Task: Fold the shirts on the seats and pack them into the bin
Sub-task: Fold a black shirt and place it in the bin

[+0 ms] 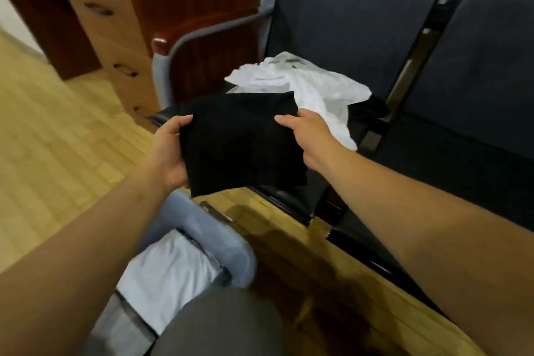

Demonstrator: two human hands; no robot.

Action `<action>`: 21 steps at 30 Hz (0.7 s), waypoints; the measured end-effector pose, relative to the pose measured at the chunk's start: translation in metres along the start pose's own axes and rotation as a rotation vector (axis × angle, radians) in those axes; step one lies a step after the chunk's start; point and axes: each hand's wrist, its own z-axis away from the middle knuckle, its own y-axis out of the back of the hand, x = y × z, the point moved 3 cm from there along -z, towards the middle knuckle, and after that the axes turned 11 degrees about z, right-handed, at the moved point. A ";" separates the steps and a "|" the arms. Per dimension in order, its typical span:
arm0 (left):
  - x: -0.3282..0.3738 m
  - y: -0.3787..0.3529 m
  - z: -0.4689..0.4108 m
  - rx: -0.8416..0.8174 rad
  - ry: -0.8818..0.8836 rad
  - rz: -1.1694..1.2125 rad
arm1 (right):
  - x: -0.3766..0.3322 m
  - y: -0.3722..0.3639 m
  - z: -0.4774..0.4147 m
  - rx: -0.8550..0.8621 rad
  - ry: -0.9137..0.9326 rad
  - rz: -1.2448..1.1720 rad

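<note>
At the centre of the frame a folded black shirt (242,144) is held in the air, a compact dark rectangle just in front of the seat edge and above the floor. The left hand (170,150) grips its left edge, thumb on top. The right hand (309,139) grips the right edge the same way, thumb laid over the fabric. The other fingers of both hands are hidden beneath the shirt. Its folds are lost in the flat black, and its lower right corner merges with the dark seat behind it.

Just above and to the right, a white shirt (303,87) lies crumpled and unfolded on the dark blue seat (419,153), partly covered by the black shirt and the right hand. A faint dark mark near its top is too blurred to read. Toward the lower left, below the held shirt, sits a light blue fabric bin (219,237) with a soft, rounded rim. A pale folded cloth (170,272) lies inside. The left forearm (86,254) and a grey trouser leg (219,324) at the bottom edge cover much of the bin, so its full shape cannot be seen.

Padded seat backs are cut off at the top and right of the frame, and a grey armrest (208,32) curves at the left end. A red-brown wooden desk (109,17) with drawers fills the upper left, blurred. Light wood flooring (57,147) runs across the left and bottom.
</note>
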 end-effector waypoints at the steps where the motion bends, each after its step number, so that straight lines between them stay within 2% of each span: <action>1: 0.005 0.027 0.003 0.038 0.001 0.034 | 0.003 -0.025 -0.004 -0.033 0.008 0.048; 6: 0.011 0.150 0.036 0.256 -0.037 0.119 | 0.038 -0.145 -0.010 -0.232 0.006 0.220; 11: -0.006 0.257 0.085 0.539 -0.025 0.103 | 0.110 -0.246 0.001 -0.404 -0.095 0.305; 17: -0.043 0.344 0.141 0.886 0.032 -0.028 | 0.212 -0.332 0.028 -0.599 -0.270 0.501; 21: -0.066 0.386 0.169 1.025 0.086 -0.050 | 0.252 -0.366 0.051 -0.738 -0.344 0.612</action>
